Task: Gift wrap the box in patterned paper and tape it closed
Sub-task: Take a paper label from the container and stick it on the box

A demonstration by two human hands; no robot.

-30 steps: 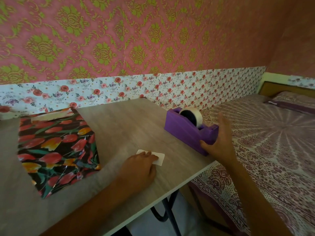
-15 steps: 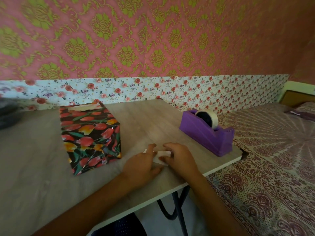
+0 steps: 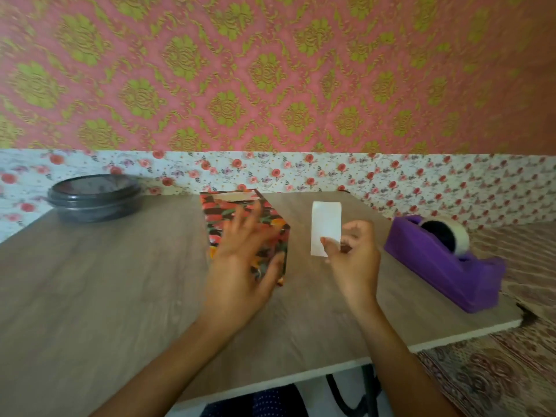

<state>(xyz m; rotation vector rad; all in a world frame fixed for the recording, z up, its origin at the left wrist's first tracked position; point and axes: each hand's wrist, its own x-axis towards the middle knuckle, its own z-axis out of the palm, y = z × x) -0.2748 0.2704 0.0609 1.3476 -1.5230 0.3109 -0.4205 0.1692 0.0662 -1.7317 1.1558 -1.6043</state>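
Head view: the box (image 3: 215, 212), wrapped in dark paper w/ red & orange flowers, stands near the middle of the worktop (image 3: 105, 281). A bit of bare tan card shows at its far top edge. The left hand (image 3: 240, 260) is over the box, fingers spread wide, thumb by the near right corner. It's blurry, so can't tell if it touches; it holds nothing. The right hand (image 3: 353, 260) is just right of the box, pinching the bottom of a white strip (image 3: 325, 227) btw thumb & fingers. The strip sticks straight up. At the right end of the worktop sits a purple tape holder (image 3: 442, 272) w/ a tape roll (image 3: 461, 239) in it. Far left is a black bowl (image 3: 93, 197). A bed (image 3: 496, 380) is on the right.
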